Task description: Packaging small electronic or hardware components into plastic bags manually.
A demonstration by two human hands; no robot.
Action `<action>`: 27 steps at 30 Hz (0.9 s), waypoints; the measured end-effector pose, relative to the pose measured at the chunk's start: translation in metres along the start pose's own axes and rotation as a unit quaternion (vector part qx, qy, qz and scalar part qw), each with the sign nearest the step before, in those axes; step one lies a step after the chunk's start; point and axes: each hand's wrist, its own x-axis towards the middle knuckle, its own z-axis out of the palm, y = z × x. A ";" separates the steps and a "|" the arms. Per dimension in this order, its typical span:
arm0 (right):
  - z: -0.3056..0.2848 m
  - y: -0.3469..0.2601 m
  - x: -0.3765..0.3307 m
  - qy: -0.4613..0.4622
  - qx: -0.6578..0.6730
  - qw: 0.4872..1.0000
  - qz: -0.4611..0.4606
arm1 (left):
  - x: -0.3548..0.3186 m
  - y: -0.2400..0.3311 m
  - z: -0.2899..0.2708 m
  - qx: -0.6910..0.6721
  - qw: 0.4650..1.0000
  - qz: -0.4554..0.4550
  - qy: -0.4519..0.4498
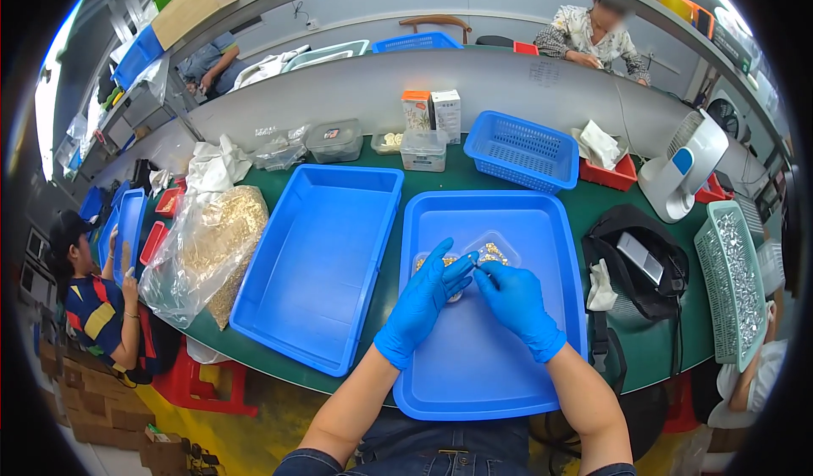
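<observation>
Small brass-coloured parts [491, 254] are lying in clear dishes; light, hard, likely slippery, best pinched individually. Left hand [423, 300] and right hand [514, 300] are pinching one together.

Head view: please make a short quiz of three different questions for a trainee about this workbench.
1. True or false: both hands wear blue gloves.
2. Which tray is empty? A) the one at the person's left B) the one under the hands
3. What fills the clear plastic bag?

Key:
1. True: left hand, right hand.
2. A: left blue tray; the right blue tray holds small clear containers of gold-coloured parts.
3. Small gold-coloured pieces, in the bag.
</observation>
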 end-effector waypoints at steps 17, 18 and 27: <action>-0.010 0.007 0.001 0.003 -0.045 0.998 0.038 | 0.002 -0.001 0.004 0.024 0.998 -0.056 0.001; -0.010 0.008 0.001 0.003 -0.044 0.998 0.039 | 0.001 0.000 0.004 0.025 0.998 -0.056 0.002; -0.016 0.009 0.005 -0.022 -0.012 0.998 0.052 | 0.002 0.008 -0.035 0.656 0.730 0.120 0.145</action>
